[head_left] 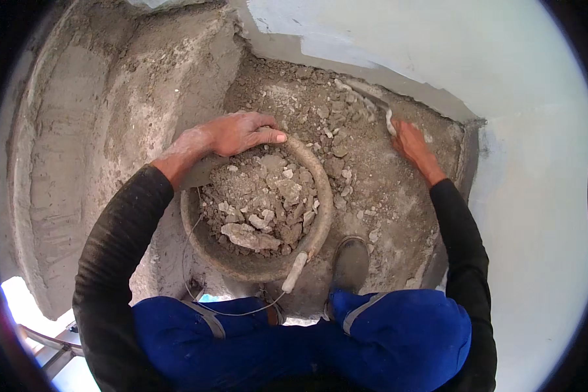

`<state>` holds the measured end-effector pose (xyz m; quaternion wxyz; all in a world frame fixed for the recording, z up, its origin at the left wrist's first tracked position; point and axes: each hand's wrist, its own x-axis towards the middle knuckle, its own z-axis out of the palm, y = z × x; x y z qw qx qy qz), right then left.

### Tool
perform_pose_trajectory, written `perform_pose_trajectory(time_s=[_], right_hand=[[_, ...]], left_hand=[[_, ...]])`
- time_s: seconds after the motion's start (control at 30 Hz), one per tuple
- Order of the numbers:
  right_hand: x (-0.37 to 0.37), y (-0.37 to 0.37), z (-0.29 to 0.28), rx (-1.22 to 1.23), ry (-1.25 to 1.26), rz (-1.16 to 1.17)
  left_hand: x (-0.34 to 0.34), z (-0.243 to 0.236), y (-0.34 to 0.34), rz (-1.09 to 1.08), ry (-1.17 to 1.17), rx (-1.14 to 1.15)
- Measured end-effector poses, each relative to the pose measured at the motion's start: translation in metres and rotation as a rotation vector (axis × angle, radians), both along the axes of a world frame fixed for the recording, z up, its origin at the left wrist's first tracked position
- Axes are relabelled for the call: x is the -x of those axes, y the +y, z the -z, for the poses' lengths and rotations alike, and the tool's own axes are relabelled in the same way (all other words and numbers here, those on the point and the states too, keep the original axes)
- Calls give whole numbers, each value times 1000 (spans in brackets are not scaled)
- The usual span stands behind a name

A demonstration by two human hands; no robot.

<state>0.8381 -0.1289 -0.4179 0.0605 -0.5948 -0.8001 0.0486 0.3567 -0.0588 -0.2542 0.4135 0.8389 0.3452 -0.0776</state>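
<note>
In the head view, a dust-caked round bucket [321, 189] heaped with broken rubble [268, 202] is seen by the floor's [392, 255] left edge, its far rim gripped under the left hand's [238, 134] curled fingers, while a pale-handled tool [390, 122] is held in the closed, outstretched right hand [410, 142] near the far right corner.

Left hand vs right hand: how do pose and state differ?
The left hand lies on the bucket rim, thumb extended; the right hand curls around a pale-handled tool.
The left hand looks dusty toward the wrist; the right hand looks cleaner.
Both are bare, with dark sleeves.
</note>
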Motion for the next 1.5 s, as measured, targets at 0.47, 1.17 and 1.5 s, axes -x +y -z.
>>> perform_pose_trajectory(time_s=[0.47,1.17,1.5], right_hand=[[135,64,-93,48,-133,91],[262,146,-75,-130,-436,-241],[271,135,-100,-184,-490,-196]], left_hand=[[101,-28,69,-625,65,-1333],[115,-11,70,-758,48,-1238],[113,-13,71,-776,36,-1240]])
